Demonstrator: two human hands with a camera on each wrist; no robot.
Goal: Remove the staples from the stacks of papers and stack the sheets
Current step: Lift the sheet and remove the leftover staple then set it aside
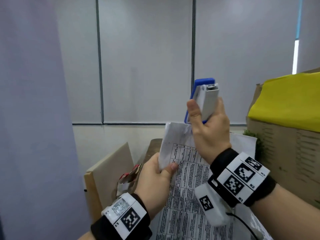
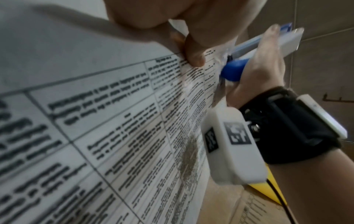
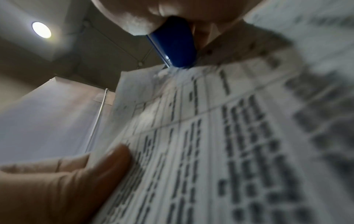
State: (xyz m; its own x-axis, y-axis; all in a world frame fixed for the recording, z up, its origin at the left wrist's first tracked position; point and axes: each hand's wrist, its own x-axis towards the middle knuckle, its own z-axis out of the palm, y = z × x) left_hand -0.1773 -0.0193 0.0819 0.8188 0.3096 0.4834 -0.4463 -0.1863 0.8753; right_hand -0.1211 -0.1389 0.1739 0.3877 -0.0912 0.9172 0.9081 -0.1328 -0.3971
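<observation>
A stack of printed papers (image 1: 186,172) with table text is held up in the air. My left hand (image 1: 155,172) pinches its left edge, thumb on the printed front. My right hand (image 1: 207,125) grips a blue and white stapler (image 1: 206,99), held upright, its lower blue end against the crumpled top corner of the papers (image 1: 178,130). In the left wrist view the stapler's blue tip (image 2: 232,71) meets the torn corner beside my left thumb (image 2: 193,56). The right wrist view shows the blue tip (image 3: 176,50) on the paper's top edge (image 3: 145,71). No staple is visible.
A brown cardboard box (image 1: 284,153) with a yellow sheet (image 1: 285,101) stands at the right, with a small green plant (image 1: 256,139) by it. A tan cardboard flap (image 1: 110,170) and a red-and-white crumpled packet (image 1: 129,177) lie at the lower left. Window blinds (image 1: 147,58) fill the background.
</observation>
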